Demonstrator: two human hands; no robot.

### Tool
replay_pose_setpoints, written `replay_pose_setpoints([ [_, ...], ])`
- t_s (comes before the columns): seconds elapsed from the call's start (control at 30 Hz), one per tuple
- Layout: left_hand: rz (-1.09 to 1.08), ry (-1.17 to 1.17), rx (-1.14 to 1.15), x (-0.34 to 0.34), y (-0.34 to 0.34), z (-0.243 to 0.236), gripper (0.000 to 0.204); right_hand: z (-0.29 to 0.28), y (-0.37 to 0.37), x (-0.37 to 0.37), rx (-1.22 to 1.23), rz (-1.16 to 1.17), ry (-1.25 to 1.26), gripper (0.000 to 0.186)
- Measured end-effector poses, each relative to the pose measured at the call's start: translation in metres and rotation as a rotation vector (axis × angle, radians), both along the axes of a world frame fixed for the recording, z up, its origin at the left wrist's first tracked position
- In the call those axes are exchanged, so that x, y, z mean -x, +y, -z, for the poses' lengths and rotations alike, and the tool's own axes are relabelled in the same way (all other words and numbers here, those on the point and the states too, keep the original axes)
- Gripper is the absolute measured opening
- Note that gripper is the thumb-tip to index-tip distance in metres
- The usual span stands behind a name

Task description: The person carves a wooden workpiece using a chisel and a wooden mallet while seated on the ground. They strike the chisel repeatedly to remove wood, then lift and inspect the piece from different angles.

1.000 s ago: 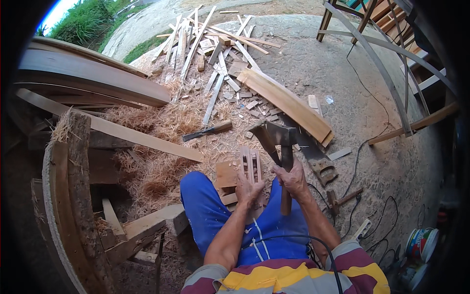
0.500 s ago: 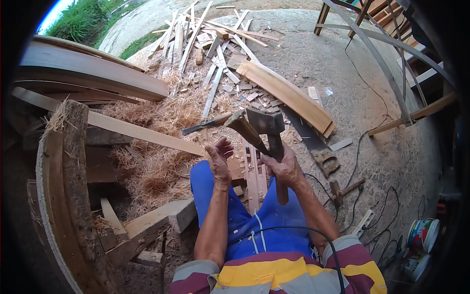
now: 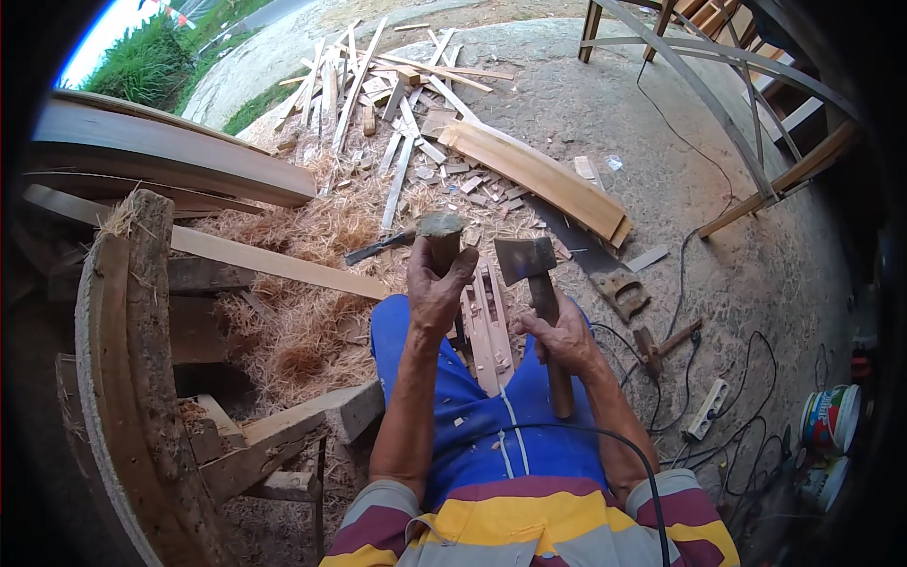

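1. The slotted wood [image 3: 489,348] is being rested between the thighs [image 3: 389,326], at the clock's centre, presumably for easy reach by both hands.
2. At eleven o'clock, the chisel [image 3: 441,243] is being grasped by the left hand [image 3: 435,298], apparently butt-up to leave that end exposed; its blade is mostly being hidden.
3. At one o'clock, the hatchet [image 3: 525,260] is being clasped mid-handle by the right hand [image 3: 564,337], probably for control.
4. The forearms [image 3: 406,406] are being extended from seven and five o'clock, the left held steeply, the right slanted inward.
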State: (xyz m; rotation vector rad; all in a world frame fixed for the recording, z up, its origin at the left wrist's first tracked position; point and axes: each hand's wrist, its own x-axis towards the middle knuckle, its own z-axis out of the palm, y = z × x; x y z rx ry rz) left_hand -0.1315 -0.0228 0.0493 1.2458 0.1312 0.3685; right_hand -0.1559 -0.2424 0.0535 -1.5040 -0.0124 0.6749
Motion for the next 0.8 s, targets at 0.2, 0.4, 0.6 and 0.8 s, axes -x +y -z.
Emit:
replay_pose_setpoints([
  [0.2, 0.030, 0.082, -0.013, 0.005, 0.000, 0.010, 0.019, 0.029, -0.017, 0.021, -0.076, 0.107, 0.015, 0.036],
  [0.4, -0.055, 0.014, -0.254, -0.003, -0.002, 0.041, 0.024, 0.030, -0.014, 0.017, -0.110, 0.134, 0.019, 0.035],
  [0.6, -0.012, 0.120, -0.343, -0.007, -0.003, 0.035, 0.024, 0.025, -0.014, 0.018, -0.106, 0.159, 0.017, 0.036],
  [0.8, -0.032, -0.018, -0.557, -0.021, -0.010, 0.048, 0.017, 0.023, -0.011, 0.018, -0.099, 0.176, -0.004, 0.039],
])
